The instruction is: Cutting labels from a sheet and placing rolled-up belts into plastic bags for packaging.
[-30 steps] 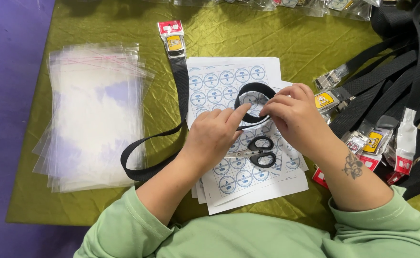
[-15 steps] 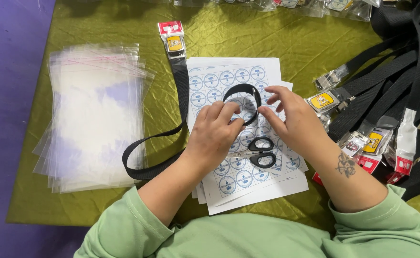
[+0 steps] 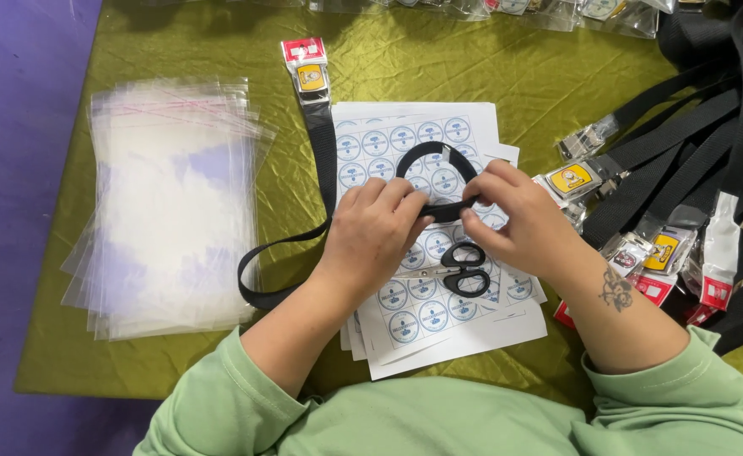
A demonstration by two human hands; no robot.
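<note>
Both hands meet over the middle of the table: the left hand (image 3: 380, 228) and the right hand (image 3: 519, 221) each pinch the black strap (image 3: 325, 160) where its end is curled into a small loop, fingertips pressed close together at the bottom of that loop. From there the strap runs up to a metal buckle (image 3: 311, 78) with a red and yellow tag, and its slack sweeps round to the left on the green cloth (image 3: 473, 67). Under the hands lie sheets of round blue stickers (image 3: 388, 139), with black-handled scissors (image 3: 460, 272) resting on them just below the fingers. A stack of clear plastic bags (image 3: 169, 211) sits to the left, and a heap of more black straps with buckles (image 3: 684, 143) to the right.
</note>
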